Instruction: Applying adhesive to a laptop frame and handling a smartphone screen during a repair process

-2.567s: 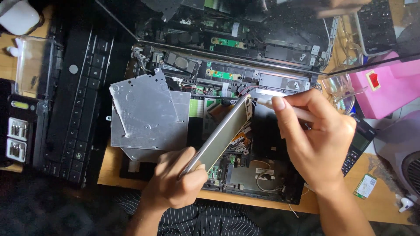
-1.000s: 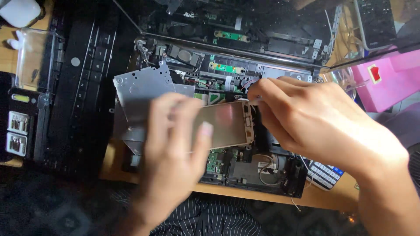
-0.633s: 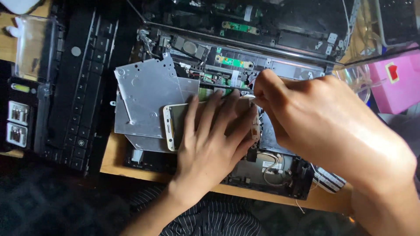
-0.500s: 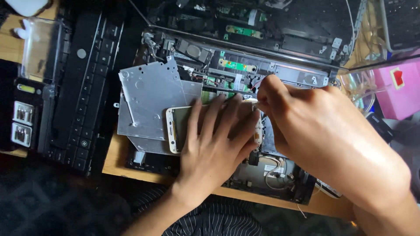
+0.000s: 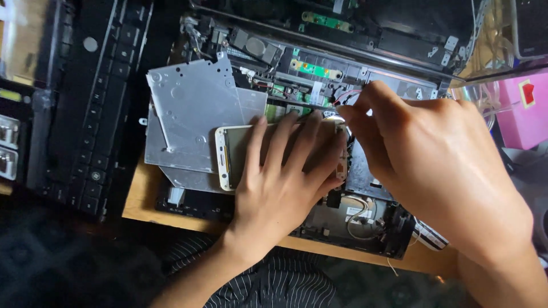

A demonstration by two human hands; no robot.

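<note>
- Left hand [image 5: 279,182] is spread flat, palm down, on a white-rimmed smartphone [image 5: 228,157], pinning it rather than gripping it.
- The phone lies face up across the opened laptop chassis [image 5: 365,222], its left end resting on a loose silver metal plate [image 5: 191,120].
- Right hand [image 5: 434,165] has its fingertips pinched together at the phone's far right end; whether they hold a small tool or part there, can't tell.
- Handling guess: thin, stiff, light, slick glass face, easy to crack. I'd hold it by the long edges, not the screen.
- Detached black keyboard [image 5: 94,102] sits off to the left on the wooden counter [image 5: 140,199].
</note>
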